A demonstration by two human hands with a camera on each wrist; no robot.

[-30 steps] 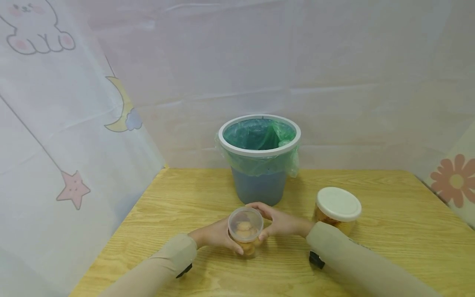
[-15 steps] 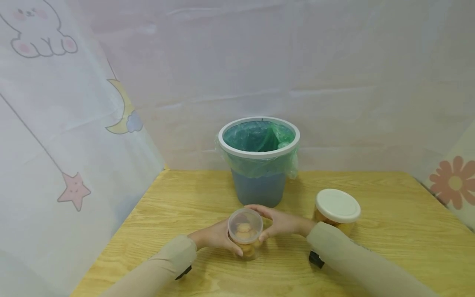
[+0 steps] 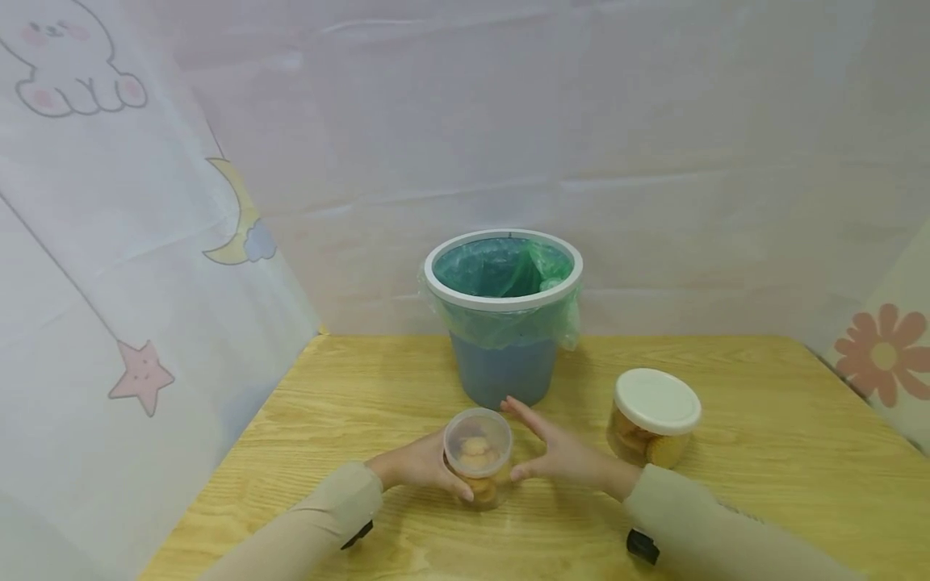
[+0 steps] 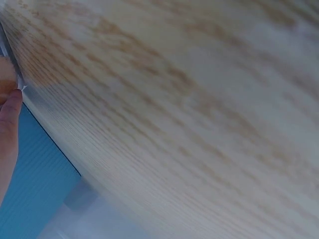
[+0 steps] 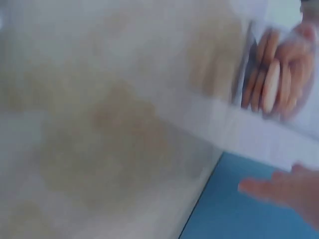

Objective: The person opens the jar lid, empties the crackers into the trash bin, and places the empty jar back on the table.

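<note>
A small clear plastic jar (image 3: 479,460) of round cookies, with a translucent top, stands upright on the wooden table (image 3: 349,379). My left hand (image 3: 421,464) grips its left side, thumb across the front. To the jar's right, my right hand (image 3: 563,460) is spread with its fingers extended and holds nothing; the thumb tip is close to the jar, and I cannot tell whether it touches. In the left wrist view, only a finger (image 4: 7,134) and a bit of the jar show at the left edge. Cookies (image 5: 271,84) are visible through the jar wall in the blurred right wrist view.
A blue bin (image 3: 504,367) with a white rim and green liner bag stands behind the jar. On the right is a larger jar (image 3: 654,415) of cookies with a white lid. A patterned cloth (image 3: 378,161) hangs behind the table.
My right hand has let go of the small jar and moved slightly to the right, its fingers spreading. The left hand and the jar stay in place.
</note>
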